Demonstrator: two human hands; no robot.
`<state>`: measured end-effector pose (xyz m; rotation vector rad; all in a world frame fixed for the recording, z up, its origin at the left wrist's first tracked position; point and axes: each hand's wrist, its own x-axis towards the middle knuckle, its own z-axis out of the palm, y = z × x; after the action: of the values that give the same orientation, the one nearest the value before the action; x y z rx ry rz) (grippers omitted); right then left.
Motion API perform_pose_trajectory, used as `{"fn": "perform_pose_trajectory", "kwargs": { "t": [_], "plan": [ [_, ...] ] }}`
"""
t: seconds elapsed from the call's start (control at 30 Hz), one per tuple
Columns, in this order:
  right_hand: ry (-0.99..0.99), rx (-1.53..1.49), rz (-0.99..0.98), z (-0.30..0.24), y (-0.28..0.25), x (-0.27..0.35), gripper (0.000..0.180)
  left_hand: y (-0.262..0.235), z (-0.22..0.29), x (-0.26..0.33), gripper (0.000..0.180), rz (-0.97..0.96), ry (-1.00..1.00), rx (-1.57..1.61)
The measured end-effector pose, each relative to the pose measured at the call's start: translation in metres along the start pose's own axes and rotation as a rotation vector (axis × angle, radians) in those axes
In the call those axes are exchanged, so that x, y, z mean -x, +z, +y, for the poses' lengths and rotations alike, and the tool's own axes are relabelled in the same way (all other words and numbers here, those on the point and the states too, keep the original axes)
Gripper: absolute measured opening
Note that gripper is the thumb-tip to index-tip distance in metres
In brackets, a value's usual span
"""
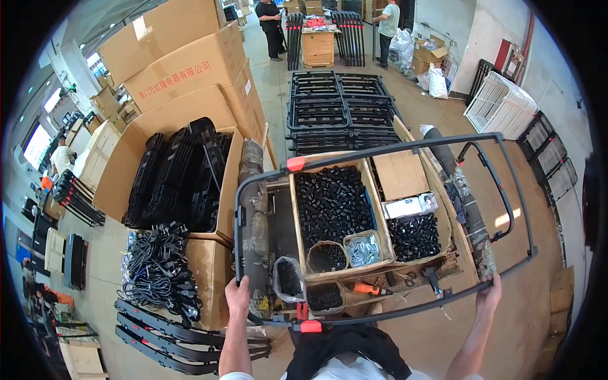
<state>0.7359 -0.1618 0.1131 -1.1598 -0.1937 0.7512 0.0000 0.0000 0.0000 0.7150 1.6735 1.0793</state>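
Note:
A large black tubular frame [392,149] with rounded corners and red clips is held up across a wooden workbench. My left hand [237,296] is closed around its near left corner. Farther right, my right hand [489,291] grips the near bar. Through the frame I see a wooden bin of small black parts [335,206], a tub of silver screws [363,250] and a second heap of black parts [413,237]. An orange-handled tool [369,289] and a black power driver [433,278] lie along the bench's near side.
At left, a cardboard box [228,190] holds black mouldings above a pile of black cables [161,272]. Curved black bars [168,339] lie below. Stacked black frames [342,107] stand beyond the bench, white racks [503,104] at right. Two people work at the back.

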Motion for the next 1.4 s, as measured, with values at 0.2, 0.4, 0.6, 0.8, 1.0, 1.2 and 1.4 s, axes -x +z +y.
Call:
{"fn": "perform_pose_trajectory", "kwargs": {
  "t": [0.2,0.4,0.6,0.8,1.0,1.2,1.4],
  "plan": [
    [0.131,0.157,0.24,0.041,0.004,-0.007,0.012,-0.024,-0.035,-0.007,0.014,0.119,0.181,-0.338],
    [0.374,0.014,0.172,0.111,-0.053,-0.03,0.014,-0.021,-0.054,-0.004,0.036,0.366,0.454,-0.885],
    [0.427,1.16,-0.005,0.193,-0.136,-0.081,0.043,-0.017,-0.047,0.003,0.048,0.402,0.401,-1.119],
    [-0.06,1.892,-0.262,0.248,-0.079,-0.11,0.08,0.073,0.014,0.037,0.042,0.493,0.565,-0.904],
    [0.062,1.745,-0.321,0.225,-0.121,-0.126,0.059,0.333,0.061,0.082,0.022,-0.148,0.584,-0.656],
    [0.094,1.734,-0.305,0.103,-0.139,-0.031,0.053,0.507,0.064,0.143,0.02,-0.771,0.72,-0.496],
    [0.295,1.358,-0.158,-0.067,-0.133,0.013,0.038,0.649,0.063,0.244,0.028,-1.304,0.505,-0.288]
  ]
}}
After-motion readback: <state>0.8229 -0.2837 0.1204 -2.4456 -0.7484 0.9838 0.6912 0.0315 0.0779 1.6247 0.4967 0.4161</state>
